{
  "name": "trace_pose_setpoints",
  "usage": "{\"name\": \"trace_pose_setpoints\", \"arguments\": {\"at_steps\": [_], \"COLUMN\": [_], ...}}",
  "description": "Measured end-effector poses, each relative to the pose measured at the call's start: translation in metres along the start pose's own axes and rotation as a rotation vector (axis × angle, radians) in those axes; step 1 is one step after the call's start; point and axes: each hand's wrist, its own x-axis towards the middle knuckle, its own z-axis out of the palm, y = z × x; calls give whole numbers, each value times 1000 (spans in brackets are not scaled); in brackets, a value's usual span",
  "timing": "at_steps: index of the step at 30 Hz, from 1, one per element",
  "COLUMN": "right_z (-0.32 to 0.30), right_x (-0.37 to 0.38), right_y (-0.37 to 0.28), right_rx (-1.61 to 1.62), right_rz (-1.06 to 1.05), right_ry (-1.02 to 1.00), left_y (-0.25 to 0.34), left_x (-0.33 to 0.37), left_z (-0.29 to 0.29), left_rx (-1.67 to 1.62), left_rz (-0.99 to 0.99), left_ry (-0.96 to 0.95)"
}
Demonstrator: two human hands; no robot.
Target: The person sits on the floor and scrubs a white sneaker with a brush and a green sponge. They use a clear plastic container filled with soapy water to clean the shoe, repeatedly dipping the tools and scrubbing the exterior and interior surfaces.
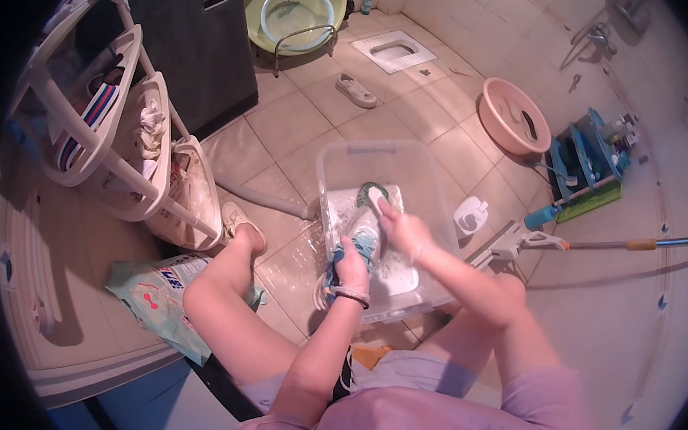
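In front of me stands a see-through plastic bin with suds and some water in its bottom. My left hand is closed round a white and blue sneaker, its toe pointing away from me over the bin. A scrub brush with a white handle and green bristles is in my right hand, fingers wrapped round the handle. The bristles are at the sneaker's toe end; whether they touch it I cannot tell. A bracelet circles my left wrist.
A white jug and a long-handled floor squeegee lie right of the bin. Beyond are a pink basin, a lone sneaker and a squat toilet. A grey hose and a shelf rack are left.
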Motion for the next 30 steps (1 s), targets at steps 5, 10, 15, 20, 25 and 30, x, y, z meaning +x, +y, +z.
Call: {"name": "trace_pose_setpoints", "arguments": {"at_steps": [5,10,15,20,25,30], "right_z": [70,38,80,80,51,108], "right_x": [-79,-10,-54,-84,0,-104], "right_y": [3,-23,-35,-30,-38,-25], "right_rx": [397,409,495,485,419,645], "right_rz": [-71,64,26,25,118,108], "right_ry": [26,242,94,95,305,183], "left_y": [22,8,18,34,23,40], "left_x": [-3,10,20,8,22,11], "left_z": [-16,-23,-37,-45,-40,-42], "left_rx": [-318,-401,-557,-421,-538,-543], "left_rz": [-83,-48,-99,-313,-301,-292], "left_ry": [-32,-124,-243,-395,-470,-409]}}
